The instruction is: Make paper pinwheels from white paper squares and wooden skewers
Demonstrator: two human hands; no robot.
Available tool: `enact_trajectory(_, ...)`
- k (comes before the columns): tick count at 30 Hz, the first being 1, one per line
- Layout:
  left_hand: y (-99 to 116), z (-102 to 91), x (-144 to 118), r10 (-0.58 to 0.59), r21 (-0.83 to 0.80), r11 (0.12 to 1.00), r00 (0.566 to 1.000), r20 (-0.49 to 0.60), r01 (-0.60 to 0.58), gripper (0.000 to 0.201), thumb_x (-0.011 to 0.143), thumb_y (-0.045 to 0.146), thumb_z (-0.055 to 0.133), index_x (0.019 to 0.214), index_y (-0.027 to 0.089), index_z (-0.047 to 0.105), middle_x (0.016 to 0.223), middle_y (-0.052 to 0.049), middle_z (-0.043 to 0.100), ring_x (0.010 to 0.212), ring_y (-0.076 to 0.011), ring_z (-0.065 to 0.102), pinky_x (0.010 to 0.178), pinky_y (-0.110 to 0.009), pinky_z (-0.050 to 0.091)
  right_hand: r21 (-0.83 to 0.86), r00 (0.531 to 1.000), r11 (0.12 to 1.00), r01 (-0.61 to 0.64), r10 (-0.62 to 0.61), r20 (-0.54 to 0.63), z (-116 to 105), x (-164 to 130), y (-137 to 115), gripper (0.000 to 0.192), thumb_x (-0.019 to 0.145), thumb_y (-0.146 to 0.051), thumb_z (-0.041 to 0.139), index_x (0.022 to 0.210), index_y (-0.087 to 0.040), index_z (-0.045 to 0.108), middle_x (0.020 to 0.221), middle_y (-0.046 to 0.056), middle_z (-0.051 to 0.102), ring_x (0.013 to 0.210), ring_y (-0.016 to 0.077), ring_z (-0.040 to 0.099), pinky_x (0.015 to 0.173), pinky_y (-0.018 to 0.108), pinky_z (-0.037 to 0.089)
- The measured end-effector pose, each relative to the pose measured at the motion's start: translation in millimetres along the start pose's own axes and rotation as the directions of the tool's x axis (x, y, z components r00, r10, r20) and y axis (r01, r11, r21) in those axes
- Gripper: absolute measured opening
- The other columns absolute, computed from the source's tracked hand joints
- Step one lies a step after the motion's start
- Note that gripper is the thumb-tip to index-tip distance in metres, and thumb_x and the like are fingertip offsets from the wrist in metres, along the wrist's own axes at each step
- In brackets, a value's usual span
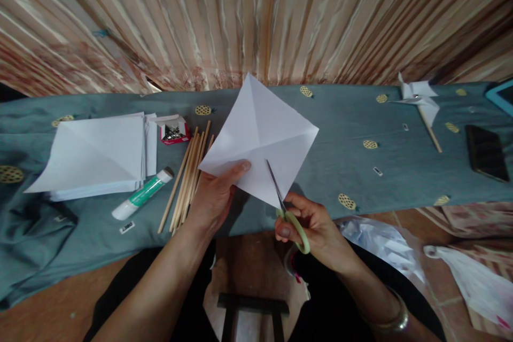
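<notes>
Bangle (401,319), right wrist. Right hand (315,224): fingers curled round handles of green scissors (280,197), blade over near corner of creased white sheet (262,123). Left hand (216,192): sheet pinched, thumb uppermost, presumably steadying it above counter (340,133). Bundled sticks (188,173) leftward, seemingly for reach.

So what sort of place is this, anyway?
Probably a craft corner in a home, though I can't be sure: a pineapple-print cloth covers the work surface, with scissors in use and a paper pinwheel lying there.

The left grip (216,195) pinches with thumb (239,168) on top; the right grip (316,227) curls, fingers (297,204) bent; both forearms (166,270) angle inward.
</notes>
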State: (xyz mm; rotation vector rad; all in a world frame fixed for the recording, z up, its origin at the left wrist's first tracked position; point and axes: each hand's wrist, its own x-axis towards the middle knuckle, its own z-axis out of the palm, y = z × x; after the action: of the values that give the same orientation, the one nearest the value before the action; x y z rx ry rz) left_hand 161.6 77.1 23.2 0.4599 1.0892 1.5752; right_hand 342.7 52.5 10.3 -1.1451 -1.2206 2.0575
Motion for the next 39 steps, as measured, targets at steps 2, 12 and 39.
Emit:
enact_trajectory(2,-0.7,-0.4,0.2,0.0,-0.004,1.0,1.0,0.0,0.0,0.059,0.064,0.013,0.08,0.12,0.022,0.063,0.101,-0.004,0.076,0.098,-0.0229,0.071,0.087,-0.032,0.055,0.008,1.0,1.0,0.004,-0.004,-0.004,0.0,0.1,0.4,0.051,0.07,-0.049,0.082,0.107,-0.019,0.065,0.064,-0.005,0.057,0.053,0.007,0.047,0.047,0.02,0.037)
enact_trajectory(12,-1.4,-1.0,0.7,-0.002,-0.009,1.0,1.0,-0.003,0.002,0.065,0.063,0.014,0.081,0.124,0.022,0.061,0.103,-0.005,0.076,0.098,-0.0238,0.07,0.088,-0.034,0.055,0.047,1.0,0.999,0.005,-0.005,-0.014,1.3,0.2,-1.4,0.042,0.07,-0.04,0.083,0.101,-0.019,0.066,0.063,-0.004,0.062,0.053,0.0077,0.056,0.052,0.02,0.046)
enact_trajectory(39,-1.7,-0.9,0.6,0.03,0.011,0.999,1.0,-0.004,-0.03,0.056,0.063,0.013,0.08,0.116,0.021,0.065,0.098,-0.003,0.077,0.095,-0.0212,0.071,0.085,-0.03,0.057,0.011,1.0,1.0,0.004,-0.004,0.001,2.2,0.1,-4.3,0.038,0.069,-0.049,0.082,0.079,-0.017,0.065,0.061,-0.004,0.059,0.054,0.0066,0.052,0.05,0.017,0.039)
